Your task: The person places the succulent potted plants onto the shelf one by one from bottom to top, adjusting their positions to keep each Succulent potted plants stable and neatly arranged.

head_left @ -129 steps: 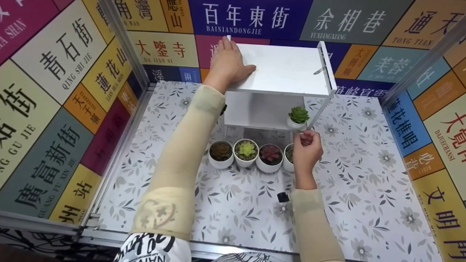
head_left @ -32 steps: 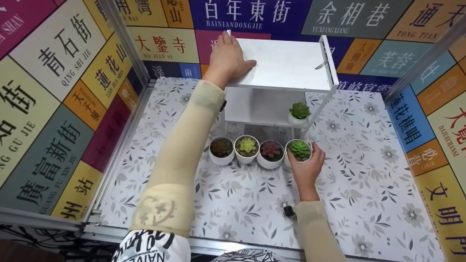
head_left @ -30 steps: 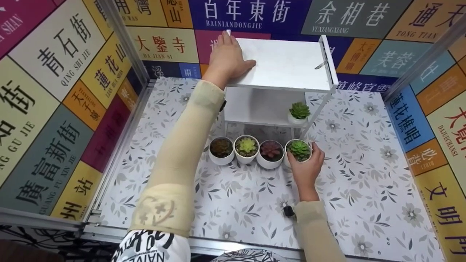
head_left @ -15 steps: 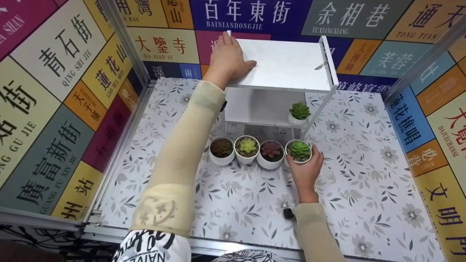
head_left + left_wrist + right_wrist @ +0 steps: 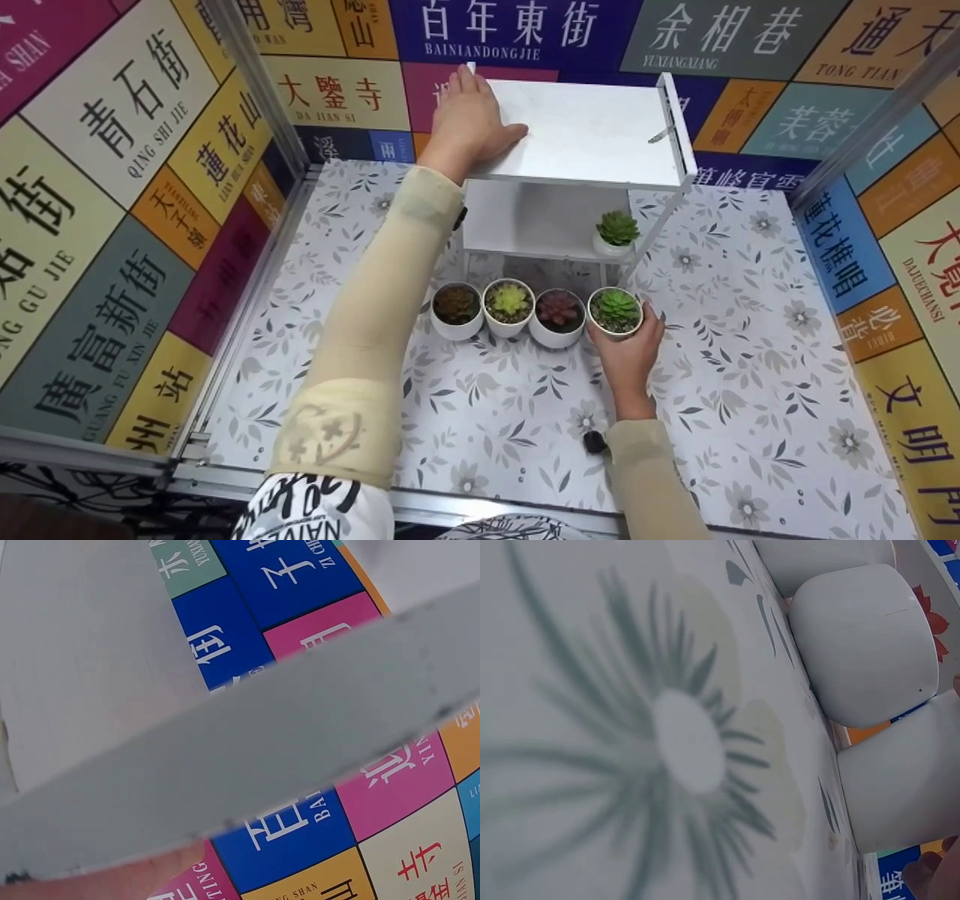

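left hand flat on white shelf, fingers straight, thumb apart. on worktop, just right of maroon succulent: green potted succulent, between thumb and curled fingers of right hand; bright rosette, gravelly soil, white pot.

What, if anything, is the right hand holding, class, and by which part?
The right hand holds the green potted succulent at the row's right end, by the sides of its white pot, near the rim.
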Demonstrator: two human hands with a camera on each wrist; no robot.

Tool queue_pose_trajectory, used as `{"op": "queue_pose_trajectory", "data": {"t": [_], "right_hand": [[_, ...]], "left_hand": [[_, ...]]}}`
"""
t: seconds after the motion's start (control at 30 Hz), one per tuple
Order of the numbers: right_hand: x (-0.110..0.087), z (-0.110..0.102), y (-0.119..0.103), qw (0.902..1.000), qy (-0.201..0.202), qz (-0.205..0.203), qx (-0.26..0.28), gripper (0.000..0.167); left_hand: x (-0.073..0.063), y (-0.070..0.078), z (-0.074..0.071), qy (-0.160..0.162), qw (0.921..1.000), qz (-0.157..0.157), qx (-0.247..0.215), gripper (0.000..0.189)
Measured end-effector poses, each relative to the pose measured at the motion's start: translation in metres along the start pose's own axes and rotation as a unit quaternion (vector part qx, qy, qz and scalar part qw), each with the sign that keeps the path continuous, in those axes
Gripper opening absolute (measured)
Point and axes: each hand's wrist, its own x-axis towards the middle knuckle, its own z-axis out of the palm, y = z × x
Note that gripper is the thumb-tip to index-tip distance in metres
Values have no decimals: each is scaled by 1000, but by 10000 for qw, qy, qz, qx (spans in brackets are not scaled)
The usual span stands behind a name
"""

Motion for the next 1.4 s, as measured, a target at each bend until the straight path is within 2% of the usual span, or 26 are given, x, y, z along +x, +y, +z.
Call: {"op": "queue_pose_trajectory", "data": {"t": [0.3,0.6,1.03,1.23,1.4], "right_hand": [[-1,2,5,9991,-234,335,85,102],[-1,4,8,9979,-298,566,72,102],[2,4,11,9972,-363,529,387,98],[2,6,14,9962,-428,659,375,99],[3,6,16,9944,-503,692,621,102]], "left_hand": [[0,-1,1,5,10000,15,9,116],[1,-1,0,-21,10000,4,44,117],[0,-1,0,13,10000,5,3,116],[0,-2,0,-10,10000,19,30,116],[0,-1,-1,-22,10000,22,31,115]]}}
